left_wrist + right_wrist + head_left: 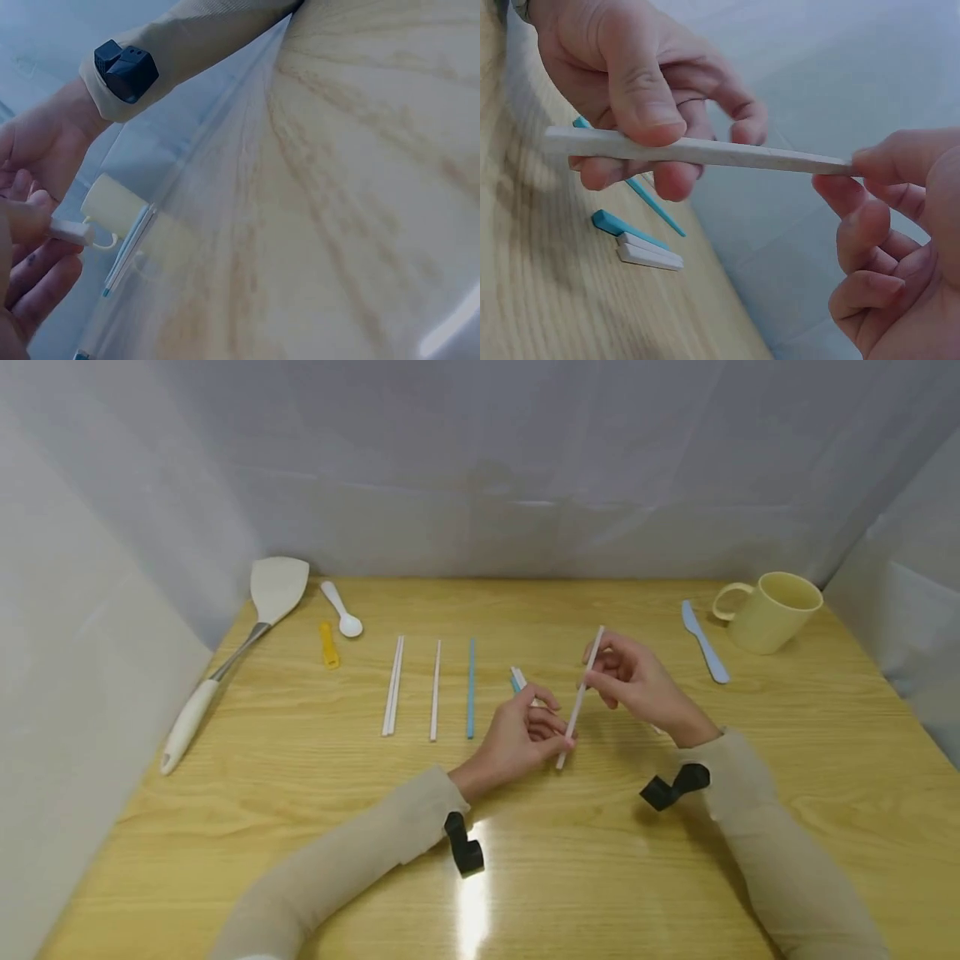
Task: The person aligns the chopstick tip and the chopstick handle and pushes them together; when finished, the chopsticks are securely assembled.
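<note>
A pale, slim chopstick (pixel 581 703) is held aslant above the wooden table between both hands. My left hand (pixel 521 735) pinches it near its thicker lower end, thumb on top and fingers beneath. Farther up, the thumb and fingers of my right hand (pixel 633 681) pinch the thinner end, as the right wrist view also shows. Behind the left hand lie a blue chopstick (pixel 630 227) and two white chopsticks (pixel 649 251) side by side, partly hidden in the head view. Left of that hand, a single blue chopstick (pixel 471 689) lies upright in the view.
Farther left lie one pale chopstick (pixel 435 691) and a white pair (pixel 393 687). Beyond are a yellow clip-like piece (pixel 328 645), a white spoon (pixel 343 612) and a spatula (pixel 247 652). A light-blue knife (pixel 705 642) and a yellow mug (pixel 772 614) stand right.
</note>
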The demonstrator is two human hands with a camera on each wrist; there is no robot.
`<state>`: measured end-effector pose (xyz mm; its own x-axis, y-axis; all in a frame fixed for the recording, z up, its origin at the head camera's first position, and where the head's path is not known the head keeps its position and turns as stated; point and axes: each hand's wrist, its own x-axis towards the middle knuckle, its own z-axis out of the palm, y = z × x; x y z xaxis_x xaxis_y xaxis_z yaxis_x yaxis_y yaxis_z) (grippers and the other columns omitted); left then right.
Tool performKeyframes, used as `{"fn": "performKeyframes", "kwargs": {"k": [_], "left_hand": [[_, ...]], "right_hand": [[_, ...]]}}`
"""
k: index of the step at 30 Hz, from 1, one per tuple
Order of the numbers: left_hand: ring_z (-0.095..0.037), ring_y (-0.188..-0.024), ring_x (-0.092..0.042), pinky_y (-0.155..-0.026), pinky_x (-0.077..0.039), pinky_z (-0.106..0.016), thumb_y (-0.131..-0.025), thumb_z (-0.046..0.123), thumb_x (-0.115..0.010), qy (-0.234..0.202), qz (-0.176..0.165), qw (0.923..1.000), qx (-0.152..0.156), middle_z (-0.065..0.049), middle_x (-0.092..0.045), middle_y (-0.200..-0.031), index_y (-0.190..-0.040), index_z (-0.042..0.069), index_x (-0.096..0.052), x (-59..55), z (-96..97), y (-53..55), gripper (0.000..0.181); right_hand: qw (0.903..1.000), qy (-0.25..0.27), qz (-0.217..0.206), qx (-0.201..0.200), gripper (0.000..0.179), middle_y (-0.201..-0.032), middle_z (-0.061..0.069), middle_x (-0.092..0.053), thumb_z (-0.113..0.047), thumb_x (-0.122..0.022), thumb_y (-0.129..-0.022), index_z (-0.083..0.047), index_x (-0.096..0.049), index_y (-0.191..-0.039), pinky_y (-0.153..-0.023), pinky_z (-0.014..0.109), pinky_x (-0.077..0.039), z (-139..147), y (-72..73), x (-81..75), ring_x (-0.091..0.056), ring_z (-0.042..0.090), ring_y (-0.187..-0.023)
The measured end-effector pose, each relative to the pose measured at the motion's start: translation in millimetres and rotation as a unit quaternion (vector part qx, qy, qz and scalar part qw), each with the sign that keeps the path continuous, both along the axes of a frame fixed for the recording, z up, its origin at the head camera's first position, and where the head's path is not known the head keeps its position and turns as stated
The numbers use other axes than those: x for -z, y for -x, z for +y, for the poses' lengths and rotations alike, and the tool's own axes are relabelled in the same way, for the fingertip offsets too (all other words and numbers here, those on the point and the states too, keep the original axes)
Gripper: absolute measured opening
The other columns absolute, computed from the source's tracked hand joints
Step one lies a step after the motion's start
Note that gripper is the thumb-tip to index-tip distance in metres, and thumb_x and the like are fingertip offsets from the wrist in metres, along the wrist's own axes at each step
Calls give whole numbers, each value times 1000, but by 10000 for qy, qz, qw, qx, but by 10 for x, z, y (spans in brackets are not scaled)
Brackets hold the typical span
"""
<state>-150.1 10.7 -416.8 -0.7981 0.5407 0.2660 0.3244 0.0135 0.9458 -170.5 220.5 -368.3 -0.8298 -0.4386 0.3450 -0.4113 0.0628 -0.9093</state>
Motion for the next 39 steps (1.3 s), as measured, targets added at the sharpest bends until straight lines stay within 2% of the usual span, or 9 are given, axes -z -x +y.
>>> {"fn": "performKeyframes", "kwargs": {"k": [5, 7, 13, 18, 21, 26, 30, 36, 39], "left_hand": [[-19, -72, -70, -65, -57, -26, -78, -4, -76, -6, 881, 9949, 499, -21, -71, -93, -125, -1, -46, -18, -8, -3, 56], [-17, -72, -69, -65, -57, -26, -77, -3, -77, -31, 1029, 9928, 618, -21, -71, -96, -128, 0, -49, -23, -6, 8, 59], [-13, -70, -68, -65, -56, -24, -73, -1, -81, 141, 1057, 9917, 716, -20, -70, -99, -127, -2, -53, -41, -20, 42, 60], [-11, -69, -67, -65, -56, -24, -73, 1, -82, 240, 1006, 9919, 731, -20, -70, -98, -126, -1, -55, -59, -33, 63, 59], [-9, -69, -66, -65, -56, -25, -73, 2, -82, 263, 1018, 9920, 706, -19, -71, -99, -126, 2, -55, -82, -65, 83, 59], [-8, -66, -64, -61, -54, -26, -74, 4, -82, 372, 1280, 9895, 559, -17, -71, -99, -126, 8, -57, -131, -183, 159, 58], [-7, -66, -62, -59, -53, -26, -76, 6, -81, 581, 1412, 9876, 368, -15, -72, -99, -127, 9, -57, -138, -333, 226, 58], [-9, -70, -62, -61, -53, -26, -76, 10, -82, 887, 1432, 9857, -38, -13, -71, -99, -130, 7, -55, -104, -595, 294, 60], [-11, -70, -61, -61, -53, -27, -76, 11, -82, 1032, 1441, 9839, -251, -12, -71, -100, -130, 8, -55, -110, -735, 324, 61]], "right_hand": [[9994, 95, -299, -156, 15, -75, -2, -64, 1, -51, -97, -11, -56, -104, -44, 33, -37, -24, 8, 31, -43, 14, -47], [9991, 52, -366, -203, 16, -74, -2, -64, -1, -51, -98, -14, -57, -104, -44, 35, -37, -33, 5, 37, -44, 14, -47], [9984, -110, -479, -290, 16, -77, -2, -65, -2, -51, -98, -15, -56, -105, -46, 35, -38, -58, -13, 24, -45, 13, -49], [9983, -304, -462, -157, 14, -77, -2, -64, -1, -50, -98, -11, -55, -105, -44, 39, -32, -71, -10, 4, -41, 12, -48], [9980, -537, -322, -16, 13, -78, 0, -61, -3, -50, -98, -8, -54, -110, -46, 38, -34, -84, 3, -2, -42, 12, -52], [9975, -669, -127, 165, 22, -87, 3, -58, -4, -45, -101, 2, -47, -121, -54, 33, -40, -94, 28, 2, -45, 14, -58], [9962, -802, -189, 291, 26, -91, 3, -59, -5, -43, -101, 8, -43, -124, -58, 30, -43, -46, 30, 25, -46, 14, -59], [9892, -1322, -423, 473, 24, -90, 19, -58, -6, -44, -102, 8, -46, -122, -58, 31, -45, 130, -18, 91, -47, 16, -60], [9859, -1503, -498, 535, 23, -89, 20, -57, -5, -44, -101, 11, -48, -118, -58, 32, -45, 211, -42, 127, -48, 17, -61]]}}
